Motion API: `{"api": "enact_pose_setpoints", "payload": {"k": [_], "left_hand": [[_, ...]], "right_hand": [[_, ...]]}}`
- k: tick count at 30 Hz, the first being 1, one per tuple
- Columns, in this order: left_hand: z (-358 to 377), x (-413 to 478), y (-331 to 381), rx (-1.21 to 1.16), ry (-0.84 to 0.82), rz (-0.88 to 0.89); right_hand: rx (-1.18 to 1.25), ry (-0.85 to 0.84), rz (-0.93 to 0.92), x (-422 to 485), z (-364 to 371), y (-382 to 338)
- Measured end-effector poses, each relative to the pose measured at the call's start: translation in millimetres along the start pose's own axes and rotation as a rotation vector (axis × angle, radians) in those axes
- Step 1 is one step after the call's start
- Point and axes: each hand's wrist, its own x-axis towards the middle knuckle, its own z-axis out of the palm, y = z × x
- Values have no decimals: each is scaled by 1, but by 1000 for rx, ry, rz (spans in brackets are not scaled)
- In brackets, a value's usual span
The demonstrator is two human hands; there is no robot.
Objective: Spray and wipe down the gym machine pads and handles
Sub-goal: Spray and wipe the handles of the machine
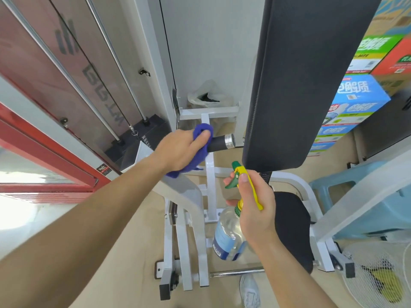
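My left hand [181, 150] grips a blue cloth [200, 138] wrapped round the black handle [219, 144] of the white gym machine, whose chrome end cap sticks out to the right. My right hand [255, 205] holds a clear spray bottle [229, 236] by its neck, a finger on the green trigger of the yellow spray head [240, 172]. The nozzle points up and left, toward the handle. A tall black back pad [307, 74] rises on the right, and the black seat pad [293, 227] lies below, behind my right wrist.
The white machine frame [184, 236] stands on a beige floor. The weight stack with guide rods [138, 138] is at left behind a tinted shield. Stacked cartons [353, 103], a light blue plastic stool [355, 196] and a white fan [382, 276] crowd the right. My shoe [250, 290] shows below.
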Motion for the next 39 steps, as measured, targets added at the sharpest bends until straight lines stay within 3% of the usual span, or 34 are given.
{"api": "enact_pose_setpoints", "payload": {"k": [3,5,7,10,12,15,17,22,25,29,32,36,39], "left_hand": [[-12,32,44,-385,-345,-230],[-11,36,59,-544,-386,-232],[-2,26,57,-385,-215,-65],[16,-2,21,131,165,242],[23,-17,-12,264,211,308],[19,-28,-35,230,196,240],[12,-39,-30,71,218,115],[-11,-67,-19,-828,554,-444],[-15,-76,-23,-896,565,-493],[-7,-65,-17,-648,446,-325],[9,-41,9,-277,302,-45],[27,-6,60,188,305,308],[42,2,75,505,298,698]], "right_hand": [[-1,20,-1,0,-2,3],[-2,23,-13,-1,-1,6],[-1,25,-11,-1,3,5],[13,17,8,-2,9,6],[25,14,19,-3,13,3],[0,3,32,-2,20,0],[-33,4,21,-2,24,0],[-164,22,9,-5,33,11],[-180,50,1,-9,36,15],[-124,31,3,-18,37,15],[-84,71,11,-29,30,10],[-28,167,61,-42,7,8],[-15,224,69,-48,-14,9]]}}
